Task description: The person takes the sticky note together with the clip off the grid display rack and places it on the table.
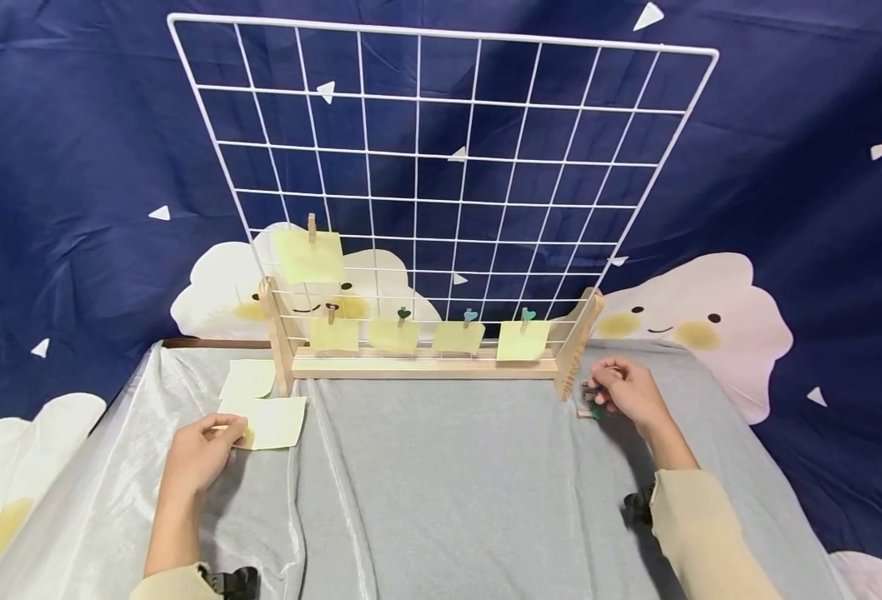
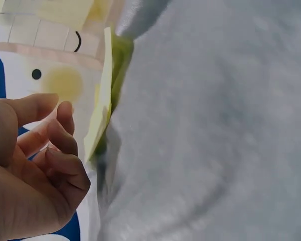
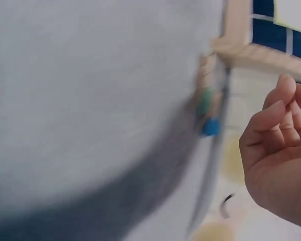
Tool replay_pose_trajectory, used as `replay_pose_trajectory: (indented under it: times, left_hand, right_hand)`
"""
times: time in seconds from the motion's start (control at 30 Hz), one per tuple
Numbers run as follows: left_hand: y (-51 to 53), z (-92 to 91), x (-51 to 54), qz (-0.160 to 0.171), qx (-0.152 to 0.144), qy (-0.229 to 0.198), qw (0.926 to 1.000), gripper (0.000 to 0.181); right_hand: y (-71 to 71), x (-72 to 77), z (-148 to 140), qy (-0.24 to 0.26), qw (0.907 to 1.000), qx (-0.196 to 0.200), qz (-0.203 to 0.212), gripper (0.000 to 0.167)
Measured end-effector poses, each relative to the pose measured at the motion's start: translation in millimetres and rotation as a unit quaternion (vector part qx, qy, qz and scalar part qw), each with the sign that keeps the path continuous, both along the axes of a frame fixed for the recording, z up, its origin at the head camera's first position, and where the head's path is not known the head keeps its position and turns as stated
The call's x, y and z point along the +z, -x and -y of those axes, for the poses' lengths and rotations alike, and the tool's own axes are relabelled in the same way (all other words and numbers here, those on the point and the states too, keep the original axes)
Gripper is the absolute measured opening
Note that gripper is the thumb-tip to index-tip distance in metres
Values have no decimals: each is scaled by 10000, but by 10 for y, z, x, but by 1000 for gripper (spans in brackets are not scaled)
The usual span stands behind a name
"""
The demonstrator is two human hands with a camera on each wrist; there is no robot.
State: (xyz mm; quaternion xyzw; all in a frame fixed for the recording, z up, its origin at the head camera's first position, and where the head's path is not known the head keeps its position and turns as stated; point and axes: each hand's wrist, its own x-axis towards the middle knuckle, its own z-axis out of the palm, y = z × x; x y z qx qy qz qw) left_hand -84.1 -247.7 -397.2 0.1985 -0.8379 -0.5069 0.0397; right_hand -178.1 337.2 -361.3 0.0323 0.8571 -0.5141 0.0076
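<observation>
My left hand (image 1: 201,454) hovers at the left edge of a pale yellow sticky note (image 1: 276,423) on the cloth. In the left wrist view its fingers are loosely bent, apart from the yellow paper (image 2: 103,108). A second note (image 1: 249,379) lies just behind. Toward the right, my right hand (image 1: 628,390) is over several small wooden clothespins (image 1: 585,414), partly covering them. Seen from the right wrist, the clothespins (image 3: 205,95) have green and blue ends and sit apart from the bent fingers, between which nothing shows.
A white wire grid (image 1: 416,153) stands in a wooden base (image 1: 426,369) at the back. Yellow notes hang on it by clothespins: one higher up (image 1: 309,258), several along the bottom, including one at right (image 1: 523,340). Grey cloth (image 1: 441,483) covers the table; a dark blue curtain (image 1: 786,167) hangs behind.
</observation>
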Motion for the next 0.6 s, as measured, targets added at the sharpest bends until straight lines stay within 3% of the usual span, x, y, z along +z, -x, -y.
replay_pose_trajectory:
  times: [0.3,0.6]
  left_hand:
    - [80,-81,94,-116,-113,-288,9995,35]
    - [196,-184,158,-296,-158,-876,9956,39]
  right_hand:
    - [33,356,306,81,9984,468,-317,33]
    - [44,568,579,55,9945,881,-556,32]
